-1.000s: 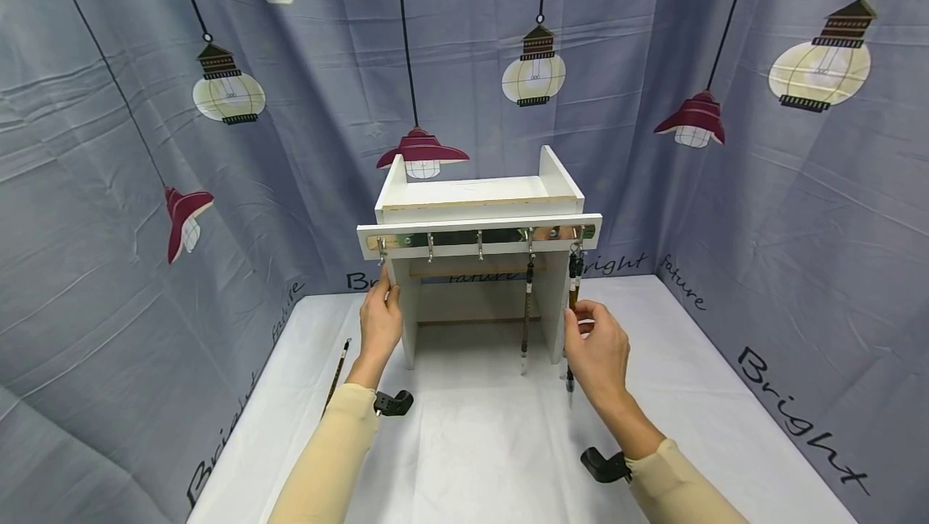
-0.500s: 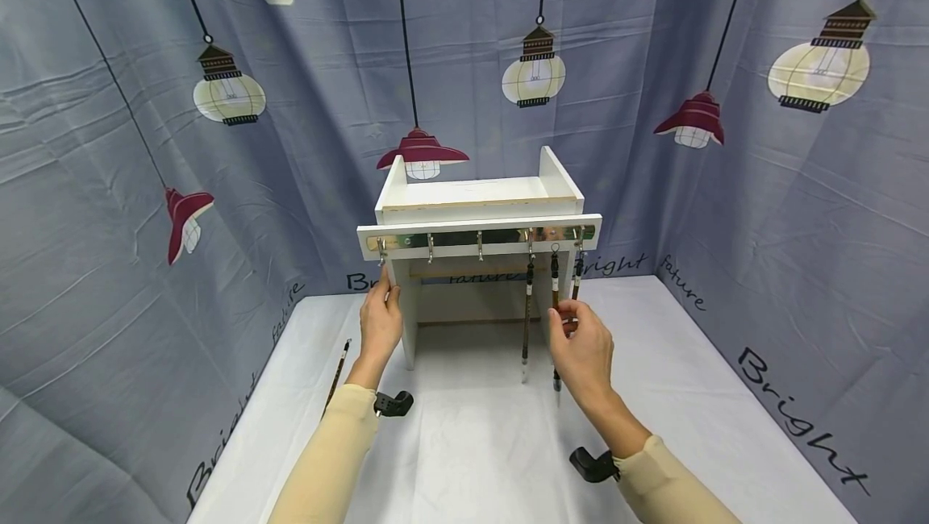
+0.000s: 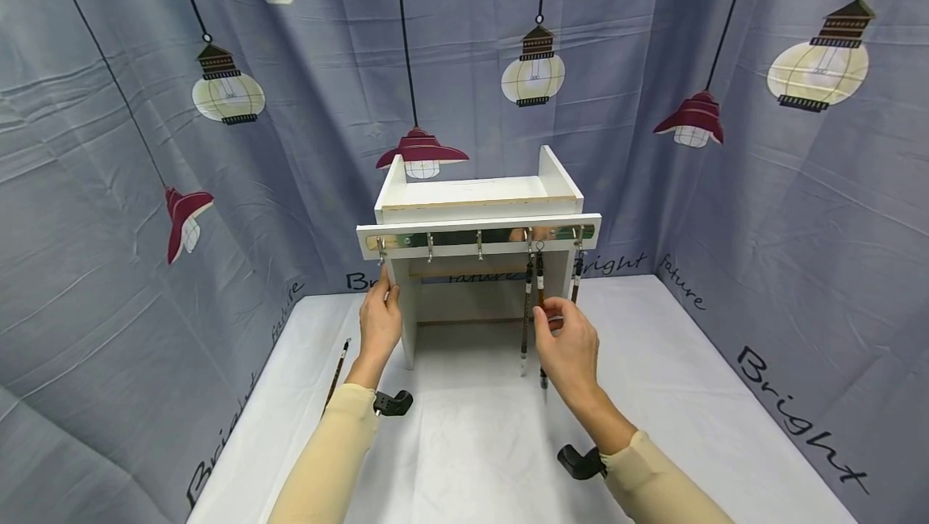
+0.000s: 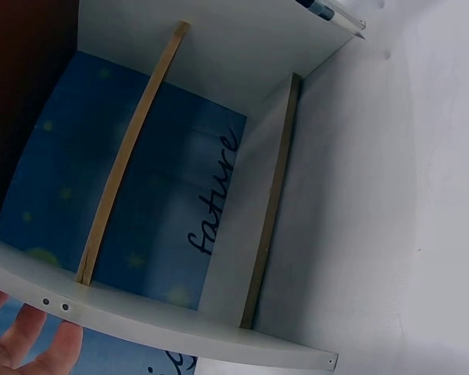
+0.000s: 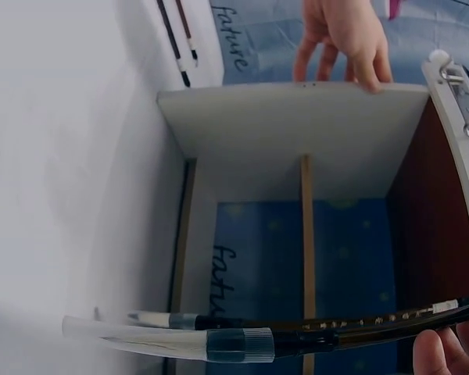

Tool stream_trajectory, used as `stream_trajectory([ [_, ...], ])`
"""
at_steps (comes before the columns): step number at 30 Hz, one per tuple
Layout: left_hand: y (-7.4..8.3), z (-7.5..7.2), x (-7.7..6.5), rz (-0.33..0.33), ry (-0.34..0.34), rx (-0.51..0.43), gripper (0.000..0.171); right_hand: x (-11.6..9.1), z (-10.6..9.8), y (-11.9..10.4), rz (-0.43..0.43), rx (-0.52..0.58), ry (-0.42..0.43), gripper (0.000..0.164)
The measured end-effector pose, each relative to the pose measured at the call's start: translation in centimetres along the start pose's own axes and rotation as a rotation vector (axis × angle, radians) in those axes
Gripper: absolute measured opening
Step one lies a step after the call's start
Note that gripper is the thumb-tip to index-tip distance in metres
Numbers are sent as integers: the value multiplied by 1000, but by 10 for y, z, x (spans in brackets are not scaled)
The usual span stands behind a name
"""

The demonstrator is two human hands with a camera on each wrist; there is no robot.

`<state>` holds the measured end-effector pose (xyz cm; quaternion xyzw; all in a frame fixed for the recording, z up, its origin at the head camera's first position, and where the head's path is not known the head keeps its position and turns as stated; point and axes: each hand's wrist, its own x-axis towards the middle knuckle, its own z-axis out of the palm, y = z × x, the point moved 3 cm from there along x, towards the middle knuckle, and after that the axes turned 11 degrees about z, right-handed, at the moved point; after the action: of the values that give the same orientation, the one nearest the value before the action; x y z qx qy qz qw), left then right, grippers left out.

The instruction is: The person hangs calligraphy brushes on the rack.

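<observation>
Dark slender white-bristled brush (image 5: 305, 342) near-vertical, bristles down, pinched by right hand (image 3: 568, 344); shifted leftward since earlier. Left hand (image 3: 381, 319) grips white flat side panel (image 5: 289, 117).

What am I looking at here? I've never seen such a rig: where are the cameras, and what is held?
No machine here, just a person's bare left hand and right hand. The wide picture comes from a head-worn camera looking forward and down; the two closer ones come from cameras on the wrists, apparently the black devices. On the white-covered table stands a white shelf unit with a hook rail across its front. The right hand pinches a calligraphy brush upright near the hooks; the left hand touches the unit's side panel. Two other brushes hang from hooks, and the right wrist's picture shows two more lying on the table.
</observation>
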<state>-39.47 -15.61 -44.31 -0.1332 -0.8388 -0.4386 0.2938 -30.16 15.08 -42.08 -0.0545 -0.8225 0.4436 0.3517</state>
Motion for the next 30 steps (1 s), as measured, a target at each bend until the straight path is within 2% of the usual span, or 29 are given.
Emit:
stream_trajectory([
  [7,0,0,-1,3,8,-2,53,-5,8,-5,9,11,-21,14],
  [30,0,0,1,16,25,13,52,-24,32,-32,-42,33,-78,14],
])
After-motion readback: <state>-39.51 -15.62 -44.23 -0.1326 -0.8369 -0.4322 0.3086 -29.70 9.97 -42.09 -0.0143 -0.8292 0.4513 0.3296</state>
